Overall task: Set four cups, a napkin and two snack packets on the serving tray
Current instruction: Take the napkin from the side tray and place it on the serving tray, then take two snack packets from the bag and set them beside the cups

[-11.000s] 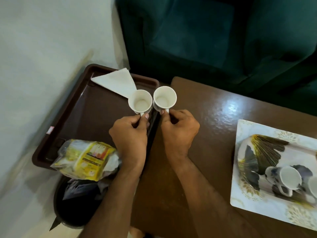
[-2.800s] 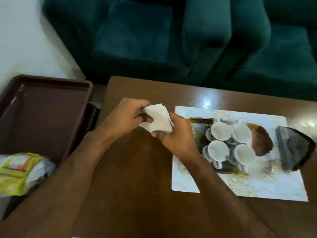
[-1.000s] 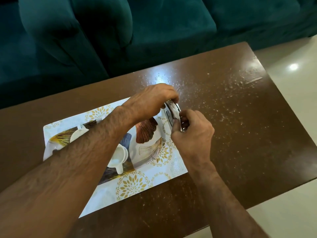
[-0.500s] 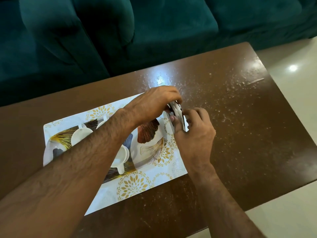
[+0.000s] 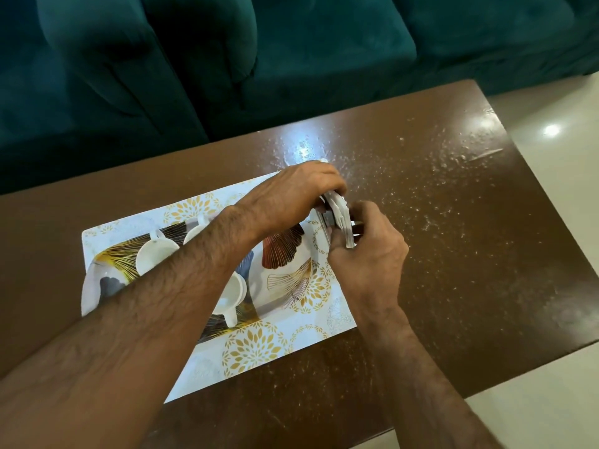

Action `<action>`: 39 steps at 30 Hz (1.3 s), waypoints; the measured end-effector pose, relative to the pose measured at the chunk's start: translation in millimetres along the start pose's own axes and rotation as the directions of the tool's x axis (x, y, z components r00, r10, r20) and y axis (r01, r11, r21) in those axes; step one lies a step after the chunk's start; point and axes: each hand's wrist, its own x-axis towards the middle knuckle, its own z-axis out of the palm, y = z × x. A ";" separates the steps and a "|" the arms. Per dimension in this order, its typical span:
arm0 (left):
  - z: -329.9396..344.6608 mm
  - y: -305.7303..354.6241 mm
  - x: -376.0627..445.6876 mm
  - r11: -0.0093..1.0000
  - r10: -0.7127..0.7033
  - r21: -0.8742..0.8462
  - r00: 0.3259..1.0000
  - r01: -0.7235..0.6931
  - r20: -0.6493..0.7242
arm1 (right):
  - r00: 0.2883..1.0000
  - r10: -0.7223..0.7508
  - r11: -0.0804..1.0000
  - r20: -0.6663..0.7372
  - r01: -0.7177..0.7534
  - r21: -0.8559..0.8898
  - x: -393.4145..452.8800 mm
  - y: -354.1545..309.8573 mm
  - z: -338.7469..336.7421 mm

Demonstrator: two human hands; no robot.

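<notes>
While both hands work at the right end of the serving tray [image 5: 259,351], a folded white napkin [image 5: 338,210] stands pinched between them, partly set in a dark holder whose shape I cannot make out. The left hand [image 5: 301,192] closes down over the napkin's top edge from above, fingers curled and pressed on it. The right hand [image 5: 369,254] grips the napkin's lower side, thumb and fingers closed around it. The napkin sits just at the tray's right rim, above the printed surface.

The tray is white and rectangular, printed with gold flower medallions and fan-shaped leaves in rust, blue and gold. It holds white cups; three show: one cup [image 5: 155,254] near the left end, a second cup [image 5: 196,231] behind the left forearm, a third cup [image 5: 231,298] under that forearm with its handle pointing toward the camera. The forearm may hide more. No writing can be read anywhere.

The tray lies on a brown table [image 5: 453,238], speckled with pale crumbs. A teal sofa [image 5: 291,59] stands behind it.
</notes>
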 end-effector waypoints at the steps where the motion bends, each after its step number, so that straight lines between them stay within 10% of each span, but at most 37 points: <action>1: -0.3 0.0 -0.2 1.000 0.001 0.002 1.000 -0.001 0.003 | 1.000 -0.001 1.000 -0.003 0.001 -0.003 -0.1 -0.5 0.0; 21: -29.9 8.5 -71.5 0.971 -0.188 0.126 0.973 0.205 -0.131 | 0.988 -0.148 0.970 -0.046 0.136 -0.201 -18.1 -43.0 3.7; 39: -116.7 -64.1 -430.5 0.729 -0.618 0.138 0.731 0.671 -0.290 | 0.760 -0.453 0.819 0.465 0.562 -0.120 -186.2 -279.7 139.7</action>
